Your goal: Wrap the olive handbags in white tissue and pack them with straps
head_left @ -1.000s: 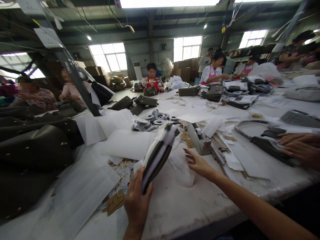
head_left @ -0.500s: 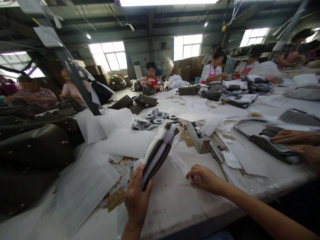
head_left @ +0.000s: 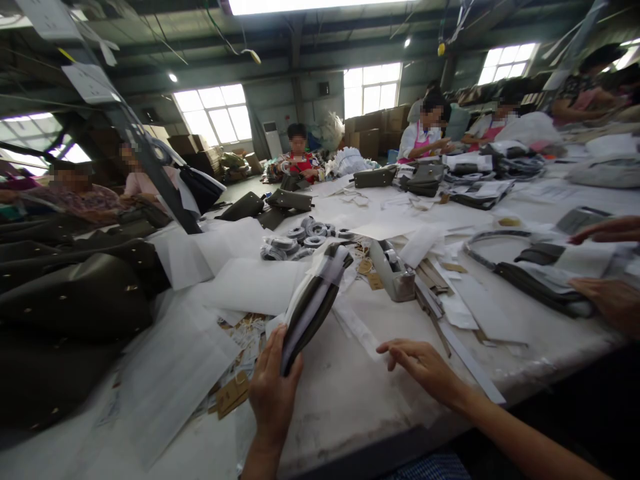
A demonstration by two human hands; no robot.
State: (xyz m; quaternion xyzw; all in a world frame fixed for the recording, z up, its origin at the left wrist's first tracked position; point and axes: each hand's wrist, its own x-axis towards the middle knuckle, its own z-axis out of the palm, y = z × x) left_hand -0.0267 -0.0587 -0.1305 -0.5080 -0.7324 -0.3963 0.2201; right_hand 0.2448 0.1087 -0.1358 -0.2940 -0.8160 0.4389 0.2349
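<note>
My left hand is closed around the lower end of a flat dark olive bag, folded with white paper between and around its layers. The bag stands tilted up and away, its far end near the tape dispenser. My right hand is above the table with its fingers extended, palm down. Just at its fingertips lies the end of a thin whitish strip; whether they touch cannot be made out. A grey tape dispenser sits beyond my right hand.
Dark bags are piled at the left, beside white paper sheets and brown tags. Wrapped strap coils lie ahead. At the right, a co-worker's hands are at another bag. A slanted metal post rises at left.
My right hand's fingers have stretched out from a curled pose. The left hand keeps the bag in much the same place. At right, the co-worker's hands have moved apart.
</note>
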